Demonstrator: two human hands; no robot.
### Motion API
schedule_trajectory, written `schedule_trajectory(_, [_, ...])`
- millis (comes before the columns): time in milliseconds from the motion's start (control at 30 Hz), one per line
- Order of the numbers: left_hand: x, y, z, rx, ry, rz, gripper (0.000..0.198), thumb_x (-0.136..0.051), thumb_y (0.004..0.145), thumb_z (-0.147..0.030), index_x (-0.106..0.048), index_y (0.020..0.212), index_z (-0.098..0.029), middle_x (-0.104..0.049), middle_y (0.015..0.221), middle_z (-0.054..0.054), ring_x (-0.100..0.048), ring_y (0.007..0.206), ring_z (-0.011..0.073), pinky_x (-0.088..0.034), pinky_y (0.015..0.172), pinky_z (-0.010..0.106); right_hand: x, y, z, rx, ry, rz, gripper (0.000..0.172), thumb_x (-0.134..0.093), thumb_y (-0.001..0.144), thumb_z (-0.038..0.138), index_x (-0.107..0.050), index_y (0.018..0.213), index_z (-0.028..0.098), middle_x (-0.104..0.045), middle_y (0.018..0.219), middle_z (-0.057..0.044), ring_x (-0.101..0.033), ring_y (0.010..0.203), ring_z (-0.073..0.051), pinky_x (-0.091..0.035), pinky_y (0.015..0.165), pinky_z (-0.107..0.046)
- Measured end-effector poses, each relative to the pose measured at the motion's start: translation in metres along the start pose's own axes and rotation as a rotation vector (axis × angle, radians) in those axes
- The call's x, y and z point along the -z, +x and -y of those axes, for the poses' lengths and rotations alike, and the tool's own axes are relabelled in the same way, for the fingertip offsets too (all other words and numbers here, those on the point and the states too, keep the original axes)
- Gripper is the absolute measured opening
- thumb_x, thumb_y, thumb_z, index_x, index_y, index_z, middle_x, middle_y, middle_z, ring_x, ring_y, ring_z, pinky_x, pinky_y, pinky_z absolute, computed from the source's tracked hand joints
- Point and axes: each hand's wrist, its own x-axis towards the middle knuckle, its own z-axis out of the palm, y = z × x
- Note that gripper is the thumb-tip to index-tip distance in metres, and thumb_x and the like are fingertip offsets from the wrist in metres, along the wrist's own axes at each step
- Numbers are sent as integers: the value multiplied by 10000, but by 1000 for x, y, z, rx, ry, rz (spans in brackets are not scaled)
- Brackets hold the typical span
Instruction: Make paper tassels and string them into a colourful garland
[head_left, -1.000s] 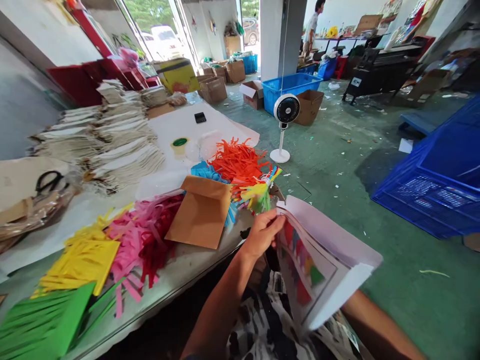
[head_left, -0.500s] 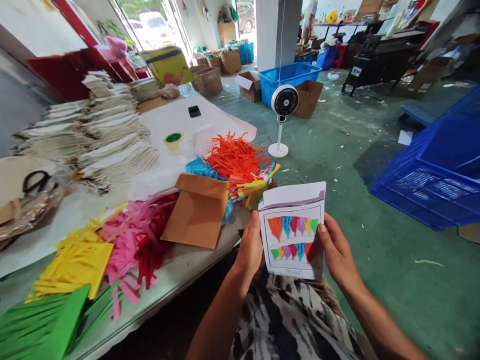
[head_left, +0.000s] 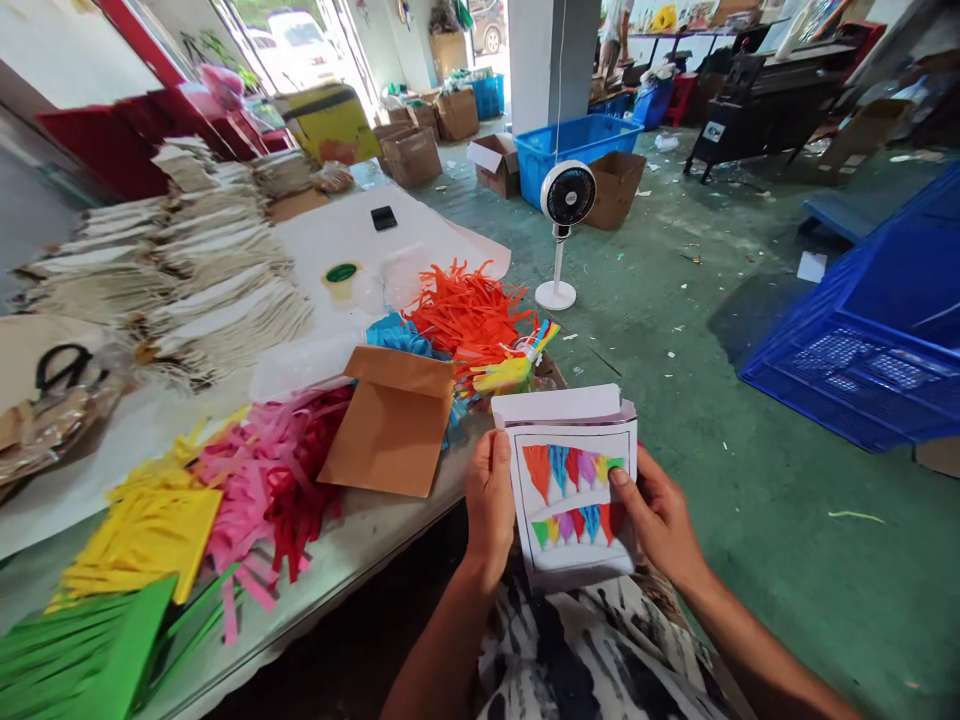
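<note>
Between my two hands, above my lap, is a clear plastic bag [head_left: 574, 575] with a white printed card [head_left: 574, 435] showing two rows of coloured tassel garlands. My left hand [head_left: 491, 500] grips its left edge, thumb up near the top corner. My right hand [head_left: 656, 510] pinches the right side, thumb lying on the printed front. A pale flap stands up along the top edge. Beside my left hand, a brown paper envelope [head_left: 390, 425] lies on the table with its flap folded up. Fringed paper in orange [head_left: 469, 315], dark red [head_left: 304, 480], pink [head_left: 240, 470], yellow [head_left: 146, 540] and green [head_left: 79, 650] lies around it.
Stacks of off-white paper sheets [head_left: 232, 310], black-handled scissors [head_left: 64, 368] and a roll of tape [head_left: 341, 273] are on the table [head_left: 337, 225]. A white fan [head_left: 559, 250] stands past its edge. Blue crates [head_left: 862, 350] and cardboard boxes [head_left: 615, 190] stand on the floor.
The bag with the card has come down and slightly left in my hands, and its top flap shows more. My right thumb has slid inward over the printed front.
</note>
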Motion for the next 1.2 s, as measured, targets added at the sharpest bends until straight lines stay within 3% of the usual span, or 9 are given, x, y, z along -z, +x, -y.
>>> schedule_trajectory(100, [15, -6, 4, -24, 122, 76, 555, -523, 1015, -678, -737, 1147, -184, -803, 1088, 94, -745, 928, 224, -589, 841, 331, 7, 0, 3, 28, 94, -26, 641, -711, 998, 401, -473, 1593, 377, -631, 1516, -62, -668, 1247, -256, -562, 1057, -421])
schedule_trajectory(167, [21, -12, 7, -50, 171, 78, 551, -505, 1030, -658, -738, 1186, -183, -798, 1115, 100, -737, 973, 232, -583, 872, 337, 10, 0, 4, 45, 113, -55, 675, -749, 974, 370, -471, 1589, 384, -644, 1490, -74, -678, 1220, -249, -568, 1046, -427])
schedule_trajectory(333, [25, -20, 8, 69, -117, 107, 370, -701, 959, -517, -728, 1135, -193, -790, 1089, 55, -732, 930, 187, -579, 869, 291, 13, -3, 7, 53, 21, -9, 428, -750, 969, 356, -687, 1393, 356, -731, 1239, -50, -691, 1007, -208, -582, 892, -344])
schedule_trajectory(467, [31, -21, 5, 135, -252, 142, 301, -745, 922, -412, -729, 1111, -179, -787, 1029, 49, -751, 939, 205, -585, 885, 312, 16, -3, 10, 43, 37, 38, 302, -772, 947, 359, -768, 1248, 339, -701, 1229, -52, -670, 1017, -217, -576, 834, -323])
schedule_trajectory(600, [39, -26, 0, 43, -151, 182, 417, -711, 947, -380, -683, 1333, -227, -759, 1229, 79, -728, 1087, 230, -563, 956, 324, 23, -2, 9, -35, 101, 75, 267, -789, 934, 352, -782, 1200, 335, -723, 1143, -40, -678, 933, -197, -574, 772, -299])
schedule_trajectory(733, [44, -33, -2, -79, -109, 215, 546, -698, 973, -374, -550, 1496, -326, -747, 1205, 62, -724, 1061, 218, -563, 918, 323, 29, -3, 7, -8, 113, 55, 254, -807, 916, 337, -796, 1170, 343, -735, 1031, -20, -675, 910, -187, -569, 793, -294])
schedule_trajectory(900, [46, -32, -8, -306, 56, 260, 240, -681, 996, -365, -766, 1193, -257, -744, 1224, 75, -707, 1127, 223, -549, 990, 324, 36, -2, 9, 82, 83, 19, 267, -798, 918, 297, -806, 1179, 350, -737, 1136, -39, -684, 1037, -216, -566, 885, -340])
schedule_trajectory(1067, [40, -25, -14, -408, 138, 277, 267, -658, 1006, -353, -818, 1200, -263, -762, 1274, 102, -654, 1296, 278, -519, 1111, 402, 40, -2, 14, 157, 52, -44, 269, -816, 892, 278, -820, 1156, 329, -738, 1153, -62, -689, 1008, -226, -579, 834, -361])
schedule_trajectory(1200, [33, -23, -14, -404, 94, 248, 246, -749, 945, -360, -842, 1155, -274, -783, 1229, 98, -693, 1231, 274, -547, 1062, 383, 44, -4, 15, 191, 37, -66, 287, -811, 896, 263, -820, 1171, 346, -741, 1168, -61, -683, 978, -213, -574, 781, -339])
